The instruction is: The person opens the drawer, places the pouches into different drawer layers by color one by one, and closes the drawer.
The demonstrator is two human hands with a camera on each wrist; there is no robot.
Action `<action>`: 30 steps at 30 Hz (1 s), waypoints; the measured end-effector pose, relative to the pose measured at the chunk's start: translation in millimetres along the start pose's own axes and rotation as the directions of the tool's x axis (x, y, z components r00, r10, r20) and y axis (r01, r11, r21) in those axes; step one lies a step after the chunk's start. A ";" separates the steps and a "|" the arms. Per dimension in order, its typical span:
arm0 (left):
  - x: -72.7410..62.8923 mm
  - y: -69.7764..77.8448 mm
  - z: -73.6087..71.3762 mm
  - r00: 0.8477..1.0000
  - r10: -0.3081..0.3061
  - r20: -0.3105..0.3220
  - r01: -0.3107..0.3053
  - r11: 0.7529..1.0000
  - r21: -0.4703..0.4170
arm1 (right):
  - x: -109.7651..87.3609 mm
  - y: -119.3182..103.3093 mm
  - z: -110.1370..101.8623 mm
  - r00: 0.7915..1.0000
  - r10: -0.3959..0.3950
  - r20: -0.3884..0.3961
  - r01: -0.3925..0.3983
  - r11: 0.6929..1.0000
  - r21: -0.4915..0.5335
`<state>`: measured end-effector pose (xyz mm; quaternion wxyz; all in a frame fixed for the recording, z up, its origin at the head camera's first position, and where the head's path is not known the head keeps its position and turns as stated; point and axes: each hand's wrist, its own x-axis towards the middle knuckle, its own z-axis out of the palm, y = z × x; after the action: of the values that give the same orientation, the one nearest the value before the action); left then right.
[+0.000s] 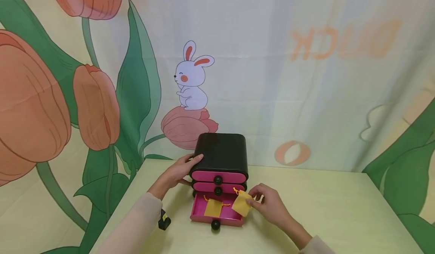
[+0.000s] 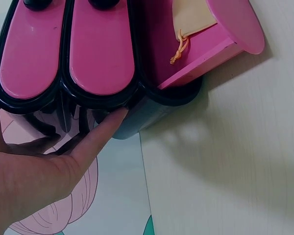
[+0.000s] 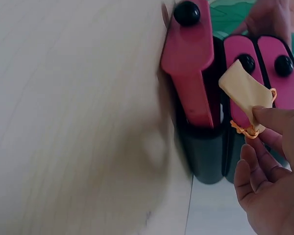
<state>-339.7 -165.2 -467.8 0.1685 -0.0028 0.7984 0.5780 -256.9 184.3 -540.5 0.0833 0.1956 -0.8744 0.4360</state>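
A small black cabinet (image 1: 222, 152) with pink drawers and round black knobs stands on the table. Its bottom drawer (image 1: 216, 219) is pulled out, and a yellow drawstring pouch (image 1: 213, 208) lies inside. My right hand (image 1: 270, 205) pinches a second yellow drawstring pouch (image 3: 247, 90) between thumb and fingers, above the drawer's right side. Orange cords hang from this pouch. My left hand (image 1: 180, 169) rests against the cabinet's left side, one finger lying on the top edge. In the left wrist view its thumb (image 2: 100, 137) stretches straight along the cabinet side.
A small black object with a yellow mark (image 1: 164, 220) lies on the table left of the drawer, partly behind my left sleeve (image 1: 136, 223). A printed curtain (image 1: 258, 76) with tulips and a rabbit hangs behind the pale table (image 1: 326, 208).
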 end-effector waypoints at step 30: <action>-1.6 0.9 -1.2 1.000 -0.001 0.006 0.001 1.000 0.008 | -17.9 -61.8 58.0 0.966 0.043 0.254 -0.088 0.982 0.167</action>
<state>-338.7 -166.2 -466.2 0.1713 -0.0010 0.8003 0.5747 -213.5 109.5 -536.2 -0.0594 0.2264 -0.8418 0.4865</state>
